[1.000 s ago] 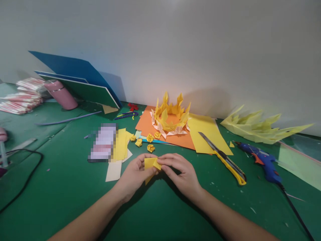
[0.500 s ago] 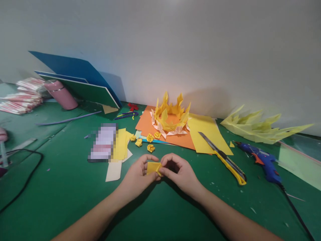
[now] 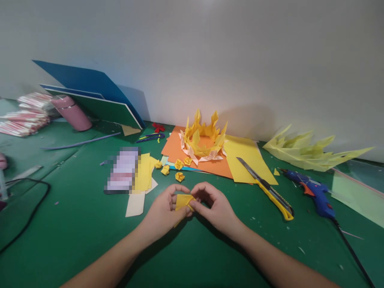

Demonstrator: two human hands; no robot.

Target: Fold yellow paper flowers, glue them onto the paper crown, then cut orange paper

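Note:
My left hand (image 3: 163,210) and my right hand (image 3: 214,208) meet low over the green mat (image 3: 75,224), both pinching a small folded piece of yellow paper (image 3: 182,201). The left thumb and fingers curl round its left side. The right fingertips press its right edge. Just beyond the hands lie several small yellow paper rosettes (image 3: 180,176). Further back a yellow and pale folded paper crown (image 3: 203,140) stands on an orange sheet (image 3: 177,150).
A yellow utility knife (image 3: 267,190) lies right of the hands, partly on a yellow sheet (image 3: 246,160). A blue glue gun (image 3: 313,194) with its cord is at the far right. Yellow paper strips (image 3: 144,172), a pink bottle (image 3: 72,113), leaning boards (image 3: 90,96) and a black cable (image 3: 27,216) lie left.
The yellow paper has been folded smaller between my fingers. My right fingers curled in from flat to a pinch. Both hands stayed in nearly the same spot.

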